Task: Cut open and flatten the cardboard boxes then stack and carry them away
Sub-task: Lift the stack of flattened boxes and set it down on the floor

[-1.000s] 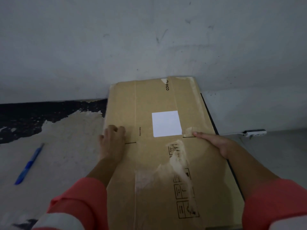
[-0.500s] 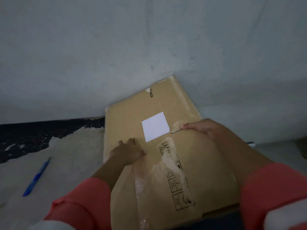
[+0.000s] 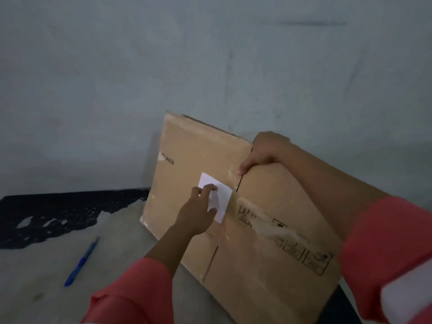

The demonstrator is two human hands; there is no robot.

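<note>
Cardboard box [image 3: 194, 146], flattened, tilts up off the floor [image 3: 42, 272] by the far wall [image 3: 140, 66]; right hand [image 3: 264, 149] grips its far edge, left hand [image 3: 197, 212] rests loose fingers on the white label [image 3: 225, 195], so I'd move left to an edge before lifting.

1. A short black brand word [image 3: 168, 160] is printed on the cardboard box [image 3: 191, 141], toward 10 o'clock on its face. Its last letters read "ICO", and a torn pale patch hides the start.
2. A white label [image 3: 224, 197] sits at 4 o'clock of that word. Its visible surface is plain white, and the left hand [image 3: 196, 213] covers its 8 o'clock corner.
3. Black framed handling symbols [image 3: 294, 250] run in a row toward 4 o'clock from the label. The small print under them is too blurred to read.
</note>
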